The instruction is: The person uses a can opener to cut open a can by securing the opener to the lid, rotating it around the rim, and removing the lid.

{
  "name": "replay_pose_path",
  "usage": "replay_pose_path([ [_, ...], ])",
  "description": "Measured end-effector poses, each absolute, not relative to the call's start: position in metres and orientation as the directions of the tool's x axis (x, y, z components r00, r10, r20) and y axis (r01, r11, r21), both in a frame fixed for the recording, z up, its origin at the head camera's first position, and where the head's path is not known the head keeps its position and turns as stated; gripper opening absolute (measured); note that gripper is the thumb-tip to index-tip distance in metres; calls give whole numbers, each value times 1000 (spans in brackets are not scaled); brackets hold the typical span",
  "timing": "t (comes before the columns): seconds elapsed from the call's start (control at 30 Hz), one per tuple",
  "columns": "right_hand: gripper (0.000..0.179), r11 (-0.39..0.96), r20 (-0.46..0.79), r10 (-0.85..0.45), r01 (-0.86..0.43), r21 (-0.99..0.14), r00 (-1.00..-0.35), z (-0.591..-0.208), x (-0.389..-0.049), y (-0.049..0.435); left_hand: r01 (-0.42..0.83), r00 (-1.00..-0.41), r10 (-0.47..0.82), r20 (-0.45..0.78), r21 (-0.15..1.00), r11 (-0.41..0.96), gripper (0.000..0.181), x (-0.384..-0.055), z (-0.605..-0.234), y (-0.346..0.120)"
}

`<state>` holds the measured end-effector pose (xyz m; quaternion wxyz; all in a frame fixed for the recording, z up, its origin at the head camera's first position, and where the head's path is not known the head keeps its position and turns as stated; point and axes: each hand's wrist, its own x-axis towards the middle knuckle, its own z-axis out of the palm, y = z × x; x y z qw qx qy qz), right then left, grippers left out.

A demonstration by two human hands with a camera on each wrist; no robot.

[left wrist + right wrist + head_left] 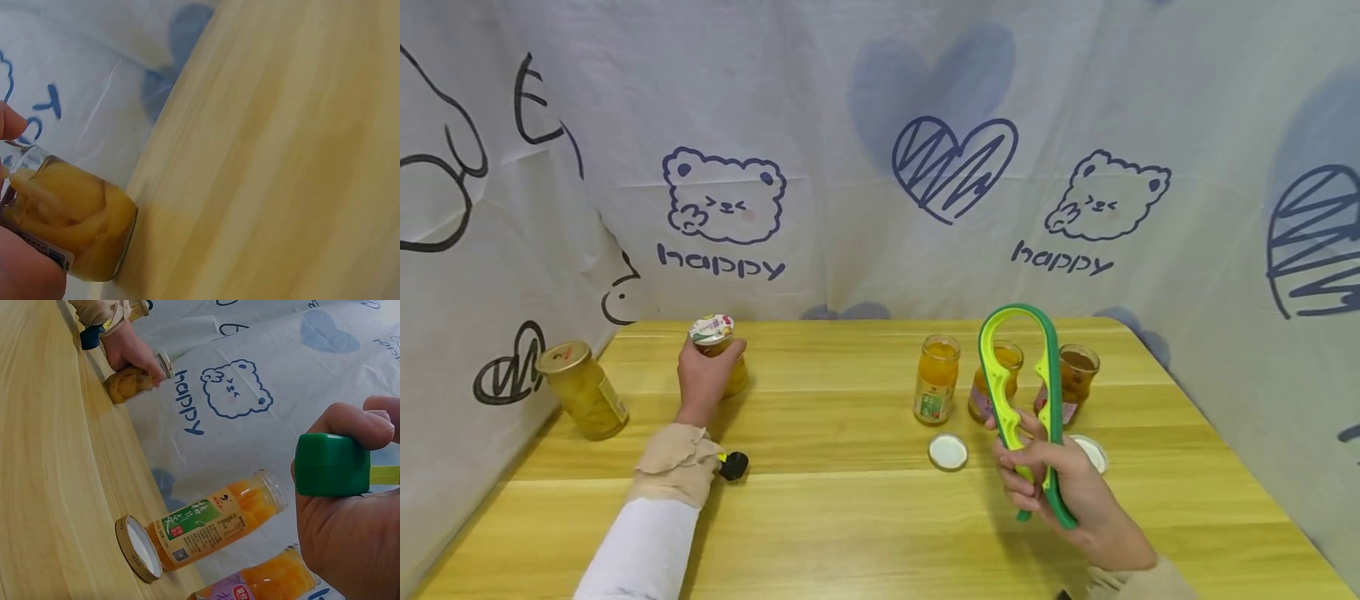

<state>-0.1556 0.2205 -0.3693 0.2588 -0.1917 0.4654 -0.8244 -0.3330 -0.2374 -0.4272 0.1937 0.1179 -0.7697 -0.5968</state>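
At the left back of the table my left hand (pixel 706 382) grips a glass jar of yellow fruit (pixel 81 215) around its upper part. Its patterned lid (pixel 712 328) is on. The jar stands upright with its base at the tabletop. My right hand (pixel 1078 492) holds a green and lime jar opener (pixel 1054 392) by its two handles, loop up, raised in front of the jars on the right. In the right wrist view only a green handle end (pixel 331 465) of it shows, between thumb and palm.
Another lidded jar of yellow fruit (pixel 583 393) stands at far left. On the right are three lidless jars: one with a green label (pixel 937 383), a purple-labelled one (pixel 981 402) and a darker one (pixel 1077 379). Loose lids (pixel 948 452) lie before them. A patterned cloth (pixel 850 208) hangs behind.
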Motion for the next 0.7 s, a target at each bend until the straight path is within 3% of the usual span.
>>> replay_pose_path([
  [0.7, 34, -392, 47, -590, 235, -890, -806, -367, -155, 217, 92, -975, -170, 142, 958, 270, 66, -329, -431, -186],
])
